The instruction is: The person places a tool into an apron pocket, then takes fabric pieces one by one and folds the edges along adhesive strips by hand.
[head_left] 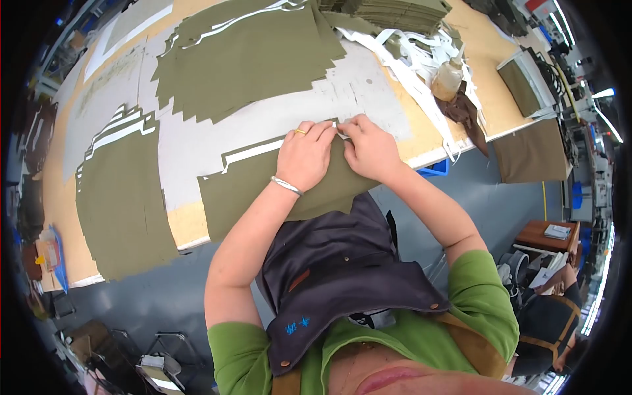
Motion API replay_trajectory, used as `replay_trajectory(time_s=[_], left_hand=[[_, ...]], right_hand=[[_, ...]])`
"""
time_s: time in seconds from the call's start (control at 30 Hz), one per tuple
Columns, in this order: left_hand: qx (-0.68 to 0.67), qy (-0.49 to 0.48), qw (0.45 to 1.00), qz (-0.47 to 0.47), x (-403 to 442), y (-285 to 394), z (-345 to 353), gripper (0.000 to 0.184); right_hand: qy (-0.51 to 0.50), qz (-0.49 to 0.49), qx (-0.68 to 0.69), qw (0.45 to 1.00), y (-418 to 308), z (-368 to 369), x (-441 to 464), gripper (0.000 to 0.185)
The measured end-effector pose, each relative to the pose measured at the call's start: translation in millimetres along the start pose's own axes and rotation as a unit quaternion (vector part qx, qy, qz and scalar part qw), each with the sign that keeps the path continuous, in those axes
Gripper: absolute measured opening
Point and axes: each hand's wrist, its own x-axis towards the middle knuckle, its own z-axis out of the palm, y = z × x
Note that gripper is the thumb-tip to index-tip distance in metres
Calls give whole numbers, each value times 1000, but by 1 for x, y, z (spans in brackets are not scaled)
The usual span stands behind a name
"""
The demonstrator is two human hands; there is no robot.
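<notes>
An olive green cloth piece [263,187] with a white strip along its far edge lies at the table's front edge. My left hand [306,155] rests on it, fingers bent and close together at the strip's right part. Right beside it, my right hand [368,148] pinches the cloth's far right corner, where a bit of white shows between the two hands. Another olive stack with white strips [125,197] lies to the left. Beyond my hands is a larger spread of overlapping olive pieces [243,59].
White strips [411,72] lie in a tangle at the back right, near a bottle [447,79] and a dark brown cloth [464,115]. A folded olive pile [395,14] stands behind. Another person [550,329] sits at the lower right. A blue bin [436,168] is below the table edge.
</notes>
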Motion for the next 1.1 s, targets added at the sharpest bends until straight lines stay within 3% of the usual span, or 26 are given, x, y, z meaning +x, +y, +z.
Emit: replay_trajectory(time_s=[0.1, 0.3, 0.53, 0.7, 0.8, 0.9, 1.1], left_hand=[[3, 14, 1000, 0, 0, -1, 0, 29], [24, 8, 1000, 15, 0, 0, 2, 31], [20, 11, 1000, 16, 0, 0, 1, 32], [27, 5, 1000, 13, 0, 0, -1, 33], [21, -14, 1000, 11, 2, -1, -1, 31], [4, 15, 999, -46, 13, -6, 1, 26], [-55, 16, 992, -109, 16, -15, 4, 17]], right_hand=[[11, 45, -3, 999, -4, 4, -1, 37], [2, 2, -77, 997, -5, 15, -2, 41], [1, 25, -37, 999, -5, 13, -1, 47], [4, -26, -74, 997, -1, 16, 3, 46], [-101, -66, -78, 990, 10, 3, 20, 44], [-170, -37, -24, 984, 24, -19, 41, 37], [-121, -15, 144, 982, 46, -2, 47, 25]])
